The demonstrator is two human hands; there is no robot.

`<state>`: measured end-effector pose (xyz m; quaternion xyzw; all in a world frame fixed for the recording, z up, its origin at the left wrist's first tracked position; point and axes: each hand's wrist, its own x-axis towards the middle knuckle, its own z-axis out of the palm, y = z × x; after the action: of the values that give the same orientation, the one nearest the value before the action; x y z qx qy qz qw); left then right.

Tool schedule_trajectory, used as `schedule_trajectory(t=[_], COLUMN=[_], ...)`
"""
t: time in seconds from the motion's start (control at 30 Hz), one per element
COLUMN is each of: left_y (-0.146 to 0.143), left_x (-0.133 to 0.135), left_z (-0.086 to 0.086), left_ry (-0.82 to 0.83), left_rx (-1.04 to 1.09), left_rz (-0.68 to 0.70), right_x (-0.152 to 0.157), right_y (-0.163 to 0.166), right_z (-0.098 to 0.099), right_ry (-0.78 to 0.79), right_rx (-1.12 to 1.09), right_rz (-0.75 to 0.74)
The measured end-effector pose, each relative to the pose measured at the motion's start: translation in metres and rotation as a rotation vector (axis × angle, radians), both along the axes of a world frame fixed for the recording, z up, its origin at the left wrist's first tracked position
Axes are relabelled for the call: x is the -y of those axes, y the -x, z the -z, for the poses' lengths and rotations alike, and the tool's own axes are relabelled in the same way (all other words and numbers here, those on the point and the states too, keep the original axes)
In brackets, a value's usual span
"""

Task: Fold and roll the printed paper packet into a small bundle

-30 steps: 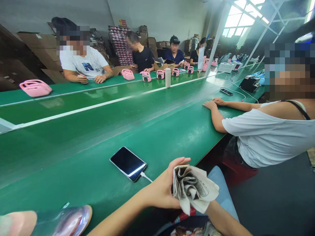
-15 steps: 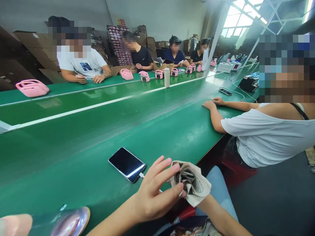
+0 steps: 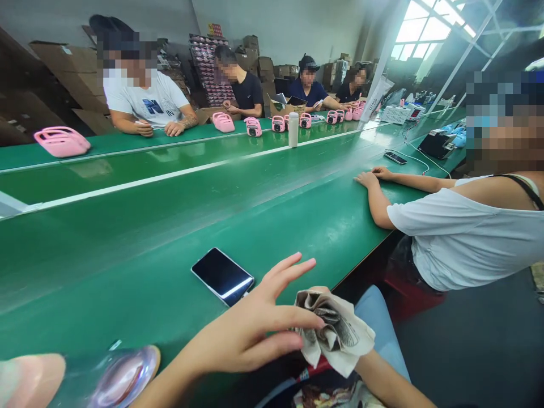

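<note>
A crumpled grey-white printed cloth (image 3: 340,331) hangs bunched at the near edge of the green table (image 3: 170,238). My right hand is almost wholly hidden inside and under the cloth, gripping it; only its forearm shows below. My left hand (image 3: 255,323) reaches across from the left with its fingers spread apart. Its lower fingers rest on the cloth's left side and it grasps nothing. A dark smartphone (image 3: 222,275) lies face up on the table just beyond my left hand, its white cable running under that hand.
A clear bottle with a pinkish cap (image 3: 123,377) lies at the bottom left. A co-worker's forearms (image 3: 374,187) rest on the table at right. Pink devices (image 3: 63,141) and a white bottle (image 3: 293,129) stand along the far lanes, where several people sit.
My left hand went from cupping the cloth's side to spread fingers laid over it. The cloth has sunk lower and become more bunched. The view shifted slightly.
</note>
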<state>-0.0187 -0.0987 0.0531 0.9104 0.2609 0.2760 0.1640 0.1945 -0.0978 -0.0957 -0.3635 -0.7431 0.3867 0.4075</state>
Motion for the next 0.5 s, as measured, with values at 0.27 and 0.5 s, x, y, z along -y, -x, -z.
schedule_trajectory(t=[0.27,0.5], left_y=[0.003,0.002], left_x=[0.012,0.007], left_z=[-0.014,-0.008], left_ry=[0.016,0.068], left_rx=[-0.279,-0.293], left_rz=[-0.031,-0.028], right_x=[-0.002,-0.003], right_y=[0.0,0.0], right_z=[-0.006,-0.015], right_ry=[-0.169,-0.148], right_rx=[0.106,0.199], right_rz=[-0.098,-0.173])
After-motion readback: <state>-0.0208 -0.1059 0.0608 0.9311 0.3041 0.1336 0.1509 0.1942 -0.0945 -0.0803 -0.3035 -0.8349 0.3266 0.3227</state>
